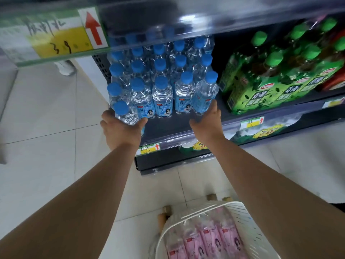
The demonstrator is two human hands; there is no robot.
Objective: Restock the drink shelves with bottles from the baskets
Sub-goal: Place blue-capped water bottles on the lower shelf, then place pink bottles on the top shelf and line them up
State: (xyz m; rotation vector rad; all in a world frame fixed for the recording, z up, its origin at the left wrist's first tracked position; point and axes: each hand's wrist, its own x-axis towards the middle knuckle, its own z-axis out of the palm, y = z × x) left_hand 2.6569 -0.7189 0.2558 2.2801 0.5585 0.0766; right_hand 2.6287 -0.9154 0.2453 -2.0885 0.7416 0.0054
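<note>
Several clear water bottles with blue caps [161, 85] stand in rows on the dark shelf [168, 128]. My left hand [121, 131] grips one blue-capped bottle [124, 114] at the shelf's front left corner. Around the base of the front right blue-capped bottle [206, 92] my right hand [207, 119] is wrapped, with the bottle upright on the shelf. A white basket [240, 210] at the bottom holds several pink-labelled bottles [207, 240].
Shrink-wrapped packs of green-capped tea bottles [276, 77] fill the shelf to the right. An upper shelf edge with a price tag [56, 34] overhangs at the top left. Pale floor tiles [46, 113] lie to the left. More green packs [261, 131] sit on the lower shelf.
</note>
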